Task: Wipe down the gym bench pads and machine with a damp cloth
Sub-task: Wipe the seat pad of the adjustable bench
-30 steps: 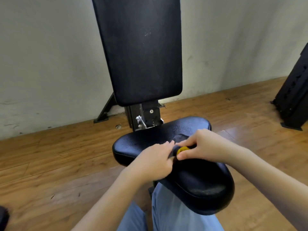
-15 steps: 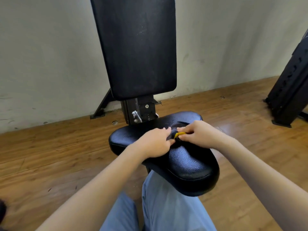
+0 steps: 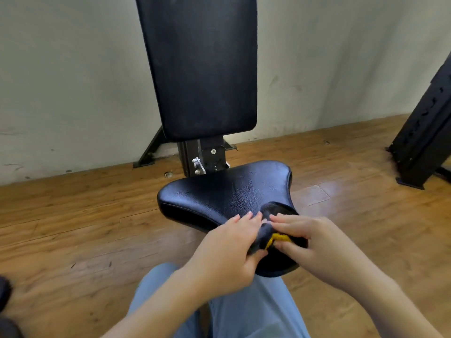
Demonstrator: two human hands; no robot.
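Cloth (image 3: 262, 236) bunched between both hands at the near end of the seat pad (image 3: 231, 191)

Dark cloth with a yellow edge lies on the near right part of the seat surface; the left hand (image 3: 229, 250) has its grip closed on the cloth's left fold, thumb under, and the right hand (image 3: 310, 240) pinches the yellow edge with fingers curled shut. Bare pad stretches far and left from the hands, its long axis running near to far toward the upright back pad (image 3: 202, 69), so the wipe would likely push away from the body
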